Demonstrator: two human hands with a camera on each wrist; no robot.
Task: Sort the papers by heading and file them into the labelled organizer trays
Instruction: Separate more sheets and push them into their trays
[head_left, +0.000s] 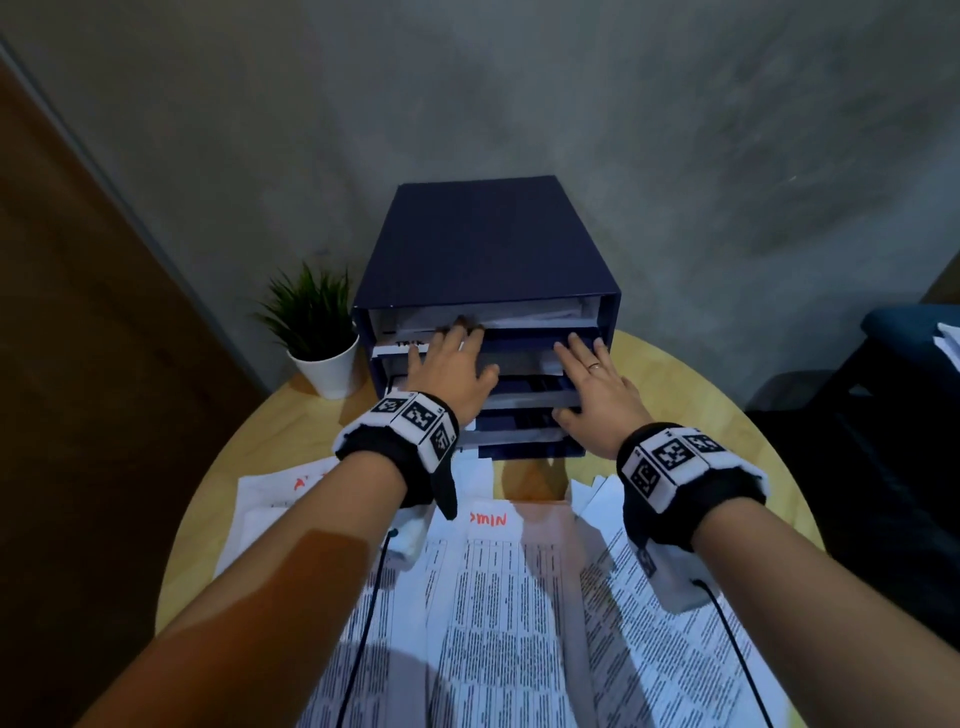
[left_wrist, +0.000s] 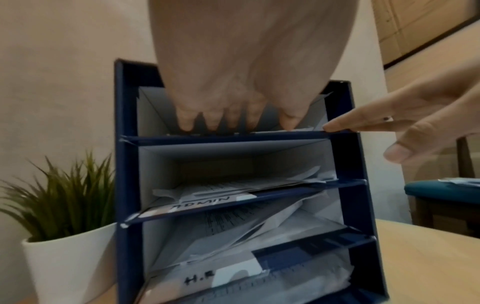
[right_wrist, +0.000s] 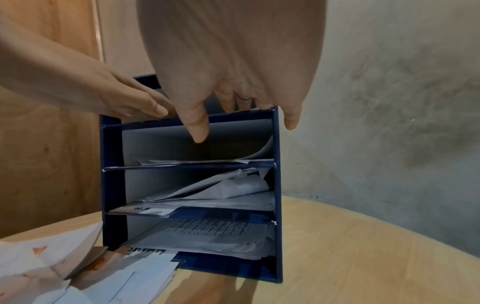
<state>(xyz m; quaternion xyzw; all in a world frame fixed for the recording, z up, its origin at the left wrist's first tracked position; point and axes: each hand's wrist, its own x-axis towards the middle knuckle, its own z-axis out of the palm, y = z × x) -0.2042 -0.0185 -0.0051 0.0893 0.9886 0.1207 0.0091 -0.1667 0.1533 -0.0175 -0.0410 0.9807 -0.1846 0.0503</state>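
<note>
A navy organizer (head_left: 483, 244) with several stacked trays stands at the back of the round table. My left hand (head_left: 460, 338) reaches flat into the top tray, its straight fingertips (left_wrist: 185, 125) pressing on the white sheets (head_left: 519, 314) lying there. My right hand (head_left: 582, 348) is flat too, its fingertips (left_wrist: 335, 127) touching the front edge of the top shelf at the right. The trays below hold crumpled sheets; labels read ADMIN (left_wrist: 202, 202) and H.R (left_wrist: 198, 278). Loose printed papers (head_left: 493, 597) cover the near half of the table, under my forearms.
A small green plant in a white pot (head_left: 324, 364) stands just left of the organizer. The grey wall rises close behind it. A dark blue seat (head_left: 904, 332) with papers on it sits off the table to the right. Bare wooden tabletop (right_wrist: 363, 246) shows right of the organizer.
</note>
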